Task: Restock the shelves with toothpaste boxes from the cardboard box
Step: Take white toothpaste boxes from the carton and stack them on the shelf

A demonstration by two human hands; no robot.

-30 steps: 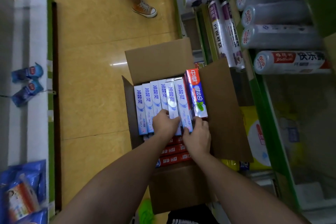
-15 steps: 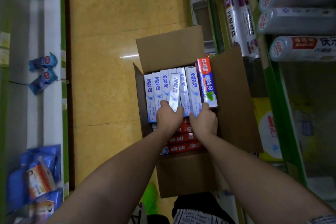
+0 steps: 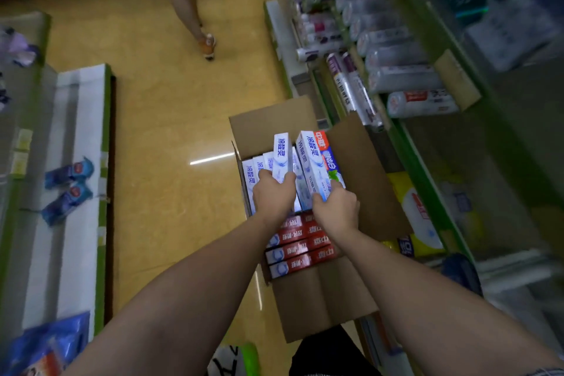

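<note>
Cardboard box: open, flaps spread, standing on the yellow floor beside the right-hand shelving.

Contents, far half: a row of white-and-blue toothpaste boxes, upright on end. Near half: red toothpaste boxes, lying flat in a stack.

Left hand: closed around one white-and-blue box, raised above the row, its lower end in the grip.

Right hand: clamped on the lower ends of a second white-and-blue box and a red-topped box, both raised and tilted.

Right-hand shelving: rolls in clear wrap, lying on their sides.

Left shelf: two blue packets.

Background: another person's legs and orange shoe on the floor.
</note>
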